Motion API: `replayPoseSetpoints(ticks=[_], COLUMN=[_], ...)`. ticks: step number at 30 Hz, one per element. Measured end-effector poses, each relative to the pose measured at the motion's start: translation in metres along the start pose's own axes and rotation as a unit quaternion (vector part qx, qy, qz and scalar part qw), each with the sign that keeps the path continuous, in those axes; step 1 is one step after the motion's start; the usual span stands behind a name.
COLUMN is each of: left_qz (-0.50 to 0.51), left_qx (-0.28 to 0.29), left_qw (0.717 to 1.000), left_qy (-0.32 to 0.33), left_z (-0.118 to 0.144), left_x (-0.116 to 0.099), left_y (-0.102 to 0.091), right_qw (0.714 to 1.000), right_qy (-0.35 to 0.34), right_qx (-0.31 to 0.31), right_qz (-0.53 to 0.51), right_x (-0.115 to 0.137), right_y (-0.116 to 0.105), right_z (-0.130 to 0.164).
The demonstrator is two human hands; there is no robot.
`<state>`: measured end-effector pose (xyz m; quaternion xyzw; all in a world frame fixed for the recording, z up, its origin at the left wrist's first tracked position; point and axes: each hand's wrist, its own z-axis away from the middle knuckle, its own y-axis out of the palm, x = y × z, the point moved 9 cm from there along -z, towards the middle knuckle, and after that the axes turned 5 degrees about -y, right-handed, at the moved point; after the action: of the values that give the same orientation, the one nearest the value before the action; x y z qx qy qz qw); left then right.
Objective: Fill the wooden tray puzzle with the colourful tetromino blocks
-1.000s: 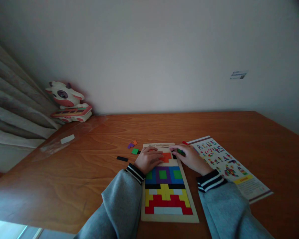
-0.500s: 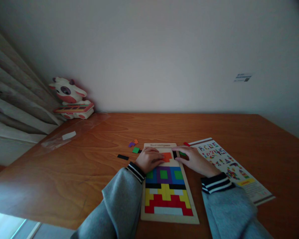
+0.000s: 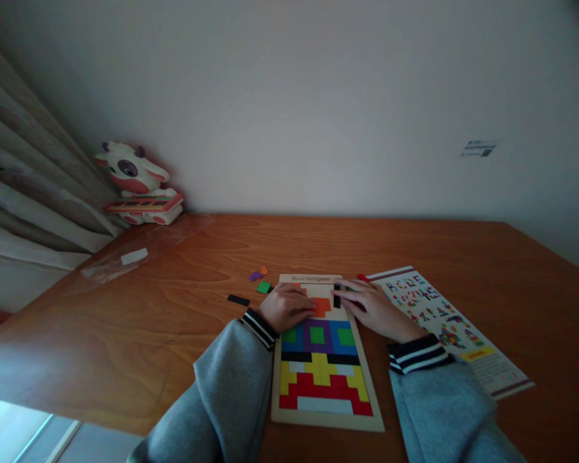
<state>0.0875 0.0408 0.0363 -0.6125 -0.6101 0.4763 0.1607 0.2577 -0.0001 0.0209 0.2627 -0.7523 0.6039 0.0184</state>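
A wooden puzzle board (image 3: pixel 328 424) lies lengthwise in front of me. Coloured flat blocks fill its lower part, and bare wood shows near its top. My left hand (image 3: pixel 285 307) rests over the upper left of the board with its fingers extended and slightly bent. Its fingertips touch or lie beside an orange puzzle piece (image 3: pixel 323 308); part of the orange is hidden. At the board's upper right edge, my right hand (image 3: pixel 367 303) has its fingertips on an upright black puzzle piece (image 3: pixel 336 298).
Left of the board lie a black strip (image 3: pixel 238 300), a green square (image 3: pixel 264 287), a purple piece (image 3: pixel 255 276) and an orange piece (image 3: pixel 264 270). A printed pattern sheet (image 3: pixel 444 321) is on the right, with a red piece (image 3: pixel 363 278) by its corner. A cow toy (image 3: pixel 142 186) stands back left.
My right fingers have come closer together onto the black piece. The green bit seen beside them is now covered. My left hand has shifted slightly left; the view has moved a little.
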Motion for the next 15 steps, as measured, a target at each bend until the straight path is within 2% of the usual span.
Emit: replayPoseSetpoints(ticks=[6,12,15], left_qz=[0.016,0.030,0.012], left_qx=[0.017,-0.049,-0.051], left_qw=[1.000,0.996,0.997], left_qy=[-0.005,-0.063,-0.062], left_z=[0.005,0.012,0.017], left_x=[0.002,0.019,0.026], left_y=[-0.007,-0.042,-0.050], right_qw=[1.000,0.997,0.993], right_qy=[0.016,-0.020,-0.056], right_qx=[0.007,-0.056,-0.046], right_qz=[0.000,-0.044,-0.096], right_x=[0.000,0.019,0.034], right_y=[-0.002,-0.015,-0.012], right_z=[-0.001,-0.009,-0.013])
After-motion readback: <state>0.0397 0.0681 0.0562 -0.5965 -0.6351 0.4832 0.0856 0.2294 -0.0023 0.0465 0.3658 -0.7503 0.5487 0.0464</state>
